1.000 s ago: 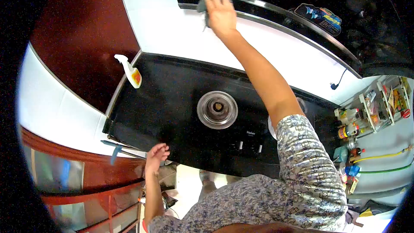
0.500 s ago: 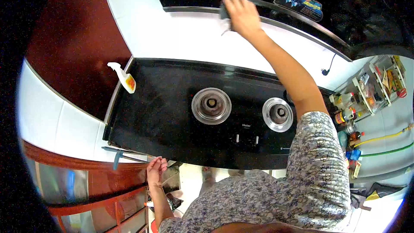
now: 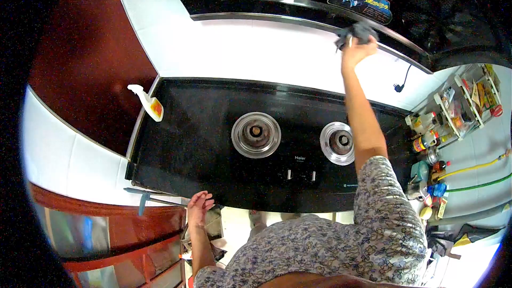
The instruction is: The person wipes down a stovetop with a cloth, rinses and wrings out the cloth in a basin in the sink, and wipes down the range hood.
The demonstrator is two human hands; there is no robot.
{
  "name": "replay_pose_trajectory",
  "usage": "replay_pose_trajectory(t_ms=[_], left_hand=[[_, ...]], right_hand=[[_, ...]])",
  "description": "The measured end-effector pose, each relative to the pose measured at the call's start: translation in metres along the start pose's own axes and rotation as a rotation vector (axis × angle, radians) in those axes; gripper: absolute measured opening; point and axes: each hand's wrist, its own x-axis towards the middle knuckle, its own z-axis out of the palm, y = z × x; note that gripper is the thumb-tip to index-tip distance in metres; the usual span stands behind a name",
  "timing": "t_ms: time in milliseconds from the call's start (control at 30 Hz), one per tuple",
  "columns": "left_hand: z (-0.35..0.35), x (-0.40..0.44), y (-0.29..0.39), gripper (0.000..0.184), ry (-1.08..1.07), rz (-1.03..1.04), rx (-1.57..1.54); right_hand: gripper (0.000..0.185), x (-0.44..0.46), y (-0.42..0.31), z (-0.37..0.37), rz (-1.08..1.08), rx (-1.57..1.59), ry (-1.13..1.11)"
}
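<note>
My right hand (image 3: 360,49) is raised at the steel-edged lower rim of the black range hood (image 3: 298,2), closed on a dark cloth (image 3: 356,34) that is slightly blurred. My left hand (image 3: 200,202) hangs by the front edge of the black counter (image 3: 186,144), its fingers loosely curled and apart, with nothing in them. Below my right arm the stove has two round steel burners, one in the middle (image 3: 256,135) and one to the right (image 3: 338,143). A white spray bottle (image 3: 146,103) with an orange label is at the counter's left edge.
A black plug (image 3: 398,87) hangs on the white wall at the right. Bottles (image 3: 425,141) and a shelf rack (image 3: 464,104) with packets line the right side. A blue-grey handled tool (image 3: 143,201) is by the front left corner. A dark red panel (image 3: 90,69) rises at the left.
My right hand has moved to the right along the hood's rim with the cloth. My left hand has shifted little. The view has turned slightly.
</note>
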Motion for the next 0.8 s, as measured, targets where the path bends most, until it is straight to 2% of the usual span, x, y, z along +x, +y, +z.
replay_pose_trajectory(t_ms=[33,67,100,133,233,300,367,433,500,533,567,633,700,733,767,800], left_hand=[[0.0,0.003,0.0,0.021,-0.02,0.002,-0.011],[0.006,0.0,0.006,0.021,0.003,-0.011,0.03],[0.008,0.0,0.007,0.021,0.006,-0.013,0.013],[0.007,-0.002,0.007,0.021,0.007,-0.015,0.0],[0.002,-0.01,0.015,0.022,0.054,-0.003,0.001],[-0.018,-0.011,0.004,0.022,0.033,0.047,-0.05],[-0.041,-0.014,-0.01,0.021,0.037,0.035,-0.112],[-0.047,-0.021,-0.013,0.019,0.108,-0.002,-0.099],[-0.05,-0.021,-0.023,0.019,0.257,-0.08,-0.128],[-0.05,-0.02,-0.028,0.019,0.239,-0.082,-0.155],[-0.05,-0.017,-0.032,0.019,0.221,-0.085,-0.18],[-0.042,-0.012,-0.03,0.019,0.175,-0.089,-0.188],[-0.022,-0.009,-0.027,0.019,0.122,-0.09,-0.166],[0.003,-0.013,-0.015,0.018,0.203,-0.11,-0.123],[0.012,-0.007,-0.014,0.018,0.125,-0.096,-0.117],[0.015,-0.001,-0.014,0.019,0.049,-0.083,-0.111]], right_hand=[[0.039,-0.017,-0.018,0.017,-0.049,-0.028,0.017],[0.036,-0.03,-0.038,0.028,-0.07,0.004,-0.125],[0.034,-0.05,-0.075,0.04,-0.081,0.006,-0.083],[0.031,-0.068,-0.104,0.055,-0.033,0.045,-0.183],[0.032,-0.101,-0.169,0.064,-0.313,0.219,-0.549],[0.027,-0.1,-0.175,0.07,-0.531,0.098,-0.717],[0.029,-0.084,-0.154,0.073,-0.706,0.035,-0.732],[0.032,-0.044,-0.132,0.047,-0.697,-0.013,-0.815],[0.043,-0.017,-0.085,0.021,-0.614,-0.037,-0.758],[0.039,-0.001,-0.066,0.002,-0.566,-0.135,-0.716],[0.039,0.011,-0.035,-0.015,-0.518,-0.096,-0.635],[0.039,0.034,0.015,-0.056,-0.195,-0.158,-0.541],[0.038,0.066,0.072,-0.088,-0.059,-0.251,-0.378],[0.038,0.081,0.122,-0.095,-0.115,-0.287,-0.236],[0.035,0.098,0.129,-0.108,0.099,-0.231,-0.21],[0.031,0.11,0.136,-0.112,0.249,0.105,-0.113]])
